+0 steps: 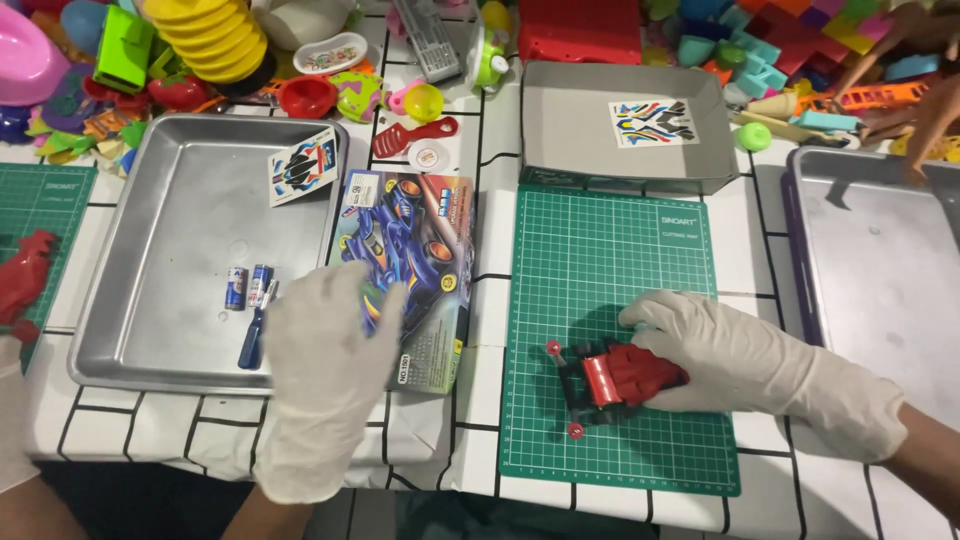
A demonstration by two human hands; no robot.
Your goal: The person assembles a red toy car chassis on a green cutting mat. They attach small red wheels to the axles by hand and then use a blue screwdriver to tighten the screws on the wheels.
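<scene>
My right hand (725,352), in a white glove, rests on a red and black toy car (612,381) that lies on the green cutting mat (600,260); the fingers wrap over the car's rear. My left hand (322,360), also gloved, hovers flat with fingers together over the edge of a metal tray (180,180) and a colourful toy car box (420,250), holding nothing. In the tray, just left of that hand, lie two small batteries (247,287) and a blue-handled screwdriver (252,345). A sticker sheet (302,166) leans on the tray's far corner.
An open grey box lid (560,130) with a sticker sheet stands behind the mat. A second metal tray (880,270) lies at the right. Many plastic toys crowd the far edge (200,50). Another person's hand (925,90) reaches in at top right. A red toy (22,280) sits far left.
</scene>
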